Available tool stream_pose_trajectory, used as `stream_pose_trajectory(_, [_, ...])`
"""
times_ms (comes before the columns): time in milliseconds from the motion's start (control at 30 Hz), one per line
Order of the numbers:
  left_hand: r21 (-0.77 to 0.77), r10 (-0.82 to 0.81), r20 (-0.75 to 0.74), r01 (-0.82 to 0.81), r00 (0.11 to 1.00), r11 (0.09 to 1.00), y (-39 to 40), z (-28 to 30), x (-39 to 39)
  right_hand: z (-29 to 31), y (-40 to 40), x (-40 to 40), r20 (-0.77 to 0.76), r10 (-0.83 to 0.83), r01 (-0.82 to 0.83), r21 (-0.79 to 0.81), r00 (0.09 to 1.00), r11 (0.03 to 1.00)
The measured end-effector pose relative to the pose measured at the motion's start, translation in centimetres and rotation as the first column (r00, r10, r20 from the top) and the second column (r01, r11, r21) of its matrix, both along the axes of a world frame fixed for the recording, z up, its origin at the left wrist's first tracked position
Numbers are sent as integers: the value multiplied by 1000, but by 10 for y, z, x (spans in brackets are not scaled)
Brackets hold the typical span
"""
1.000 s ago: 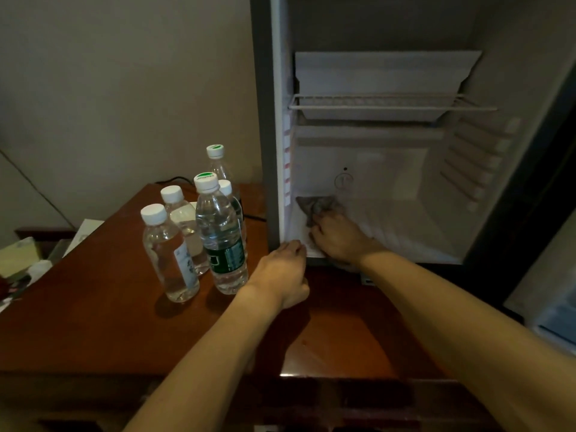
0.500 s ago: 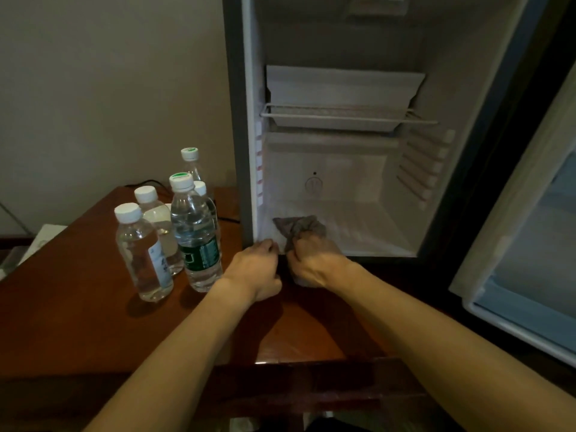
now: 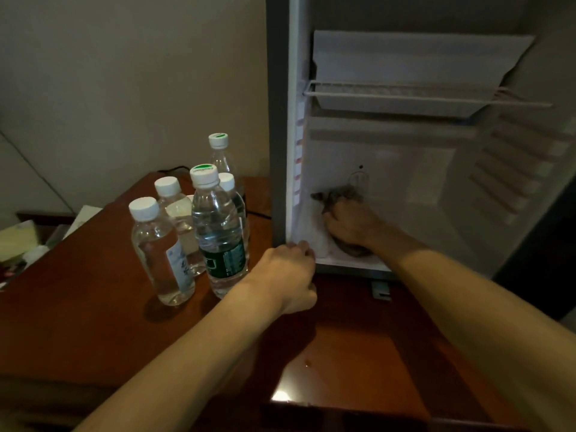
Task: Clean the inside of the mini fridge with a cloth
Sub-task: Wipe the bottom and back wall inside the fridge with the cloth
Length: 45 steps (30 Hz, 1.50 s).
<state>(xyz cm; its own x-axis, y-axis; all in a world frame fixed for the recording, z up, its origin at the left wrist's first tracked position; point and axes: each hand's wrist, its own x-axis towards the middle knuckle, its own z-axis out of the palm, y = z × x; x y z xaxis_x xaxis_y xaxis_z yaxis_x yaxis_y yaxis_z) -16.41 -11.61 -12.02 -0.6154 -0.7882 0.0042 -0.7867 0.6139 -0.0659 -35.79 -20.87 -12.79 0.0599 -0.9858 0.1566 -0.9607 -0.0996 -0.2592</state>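
- Risks from this pose, my read:
- Right hand [image 3: 350,224] sits flat on the crumpled grey-brown cloth [image 3: 338,194], pressing it onto the white floor of the open mini fridge [image 3: 405,169], near the floor's left rear corner. Fingers lie over the cloth; can't tell if they curl into it or just push.
- Left hand [image 3: 288,274] has its fingers hooked on the fridge's lower left front corner, bracing it. Lose that brace and a hard wipe could shift the fridge on the dark red-brown wooden table [image 3: 358,353].
- Cloth is bunched, so contact patch looks small. Likely to skip the corners and ribbed side walls.
- White wire shelf [image 3: 420,95] hangs above the wiping arm. Lifting the hand fast could knock it off its rails.
- Five clear plastic water bottles with white caps [image 3: 218,229] stand clustered near the table's rear edge, just beside the left forearm. An elbow swing could topple them.
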Motion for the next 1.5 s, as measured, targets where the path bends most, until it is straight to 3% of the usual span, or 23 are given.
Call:
stream_pose_trajectory(367, [25, 28, -42, -27, 999, 999, 15, 0, 0, -7, 53, -2, -7, 4, -4, 67, 1000, 998])
stream_pose_trajectory(667, [34, 47, -55, -45, 997, 998, 20, -3, -2, -3, 113, 19, -171, 56, -36, 121, 984, 992])
stream_pose_trajectory(1100, [-112, -48, -131, 33, 990, 993, 8, -21, 10, -3, 21, 11, -244, 65, -76, -36, 968, 996])
stream_pose_trajectory(1300, [-149, -75, -162, 51, 984, 988, 3, -25, 10, 3, -11, 2, -201, 46, -47, -3, 979, 999])
stream_pose_trajectory(1500, [-111, -54, -154, 37, 987, 993, 5, -24, 9, 1, 9, -2, -137, 84, -80, 37, 987, 996])
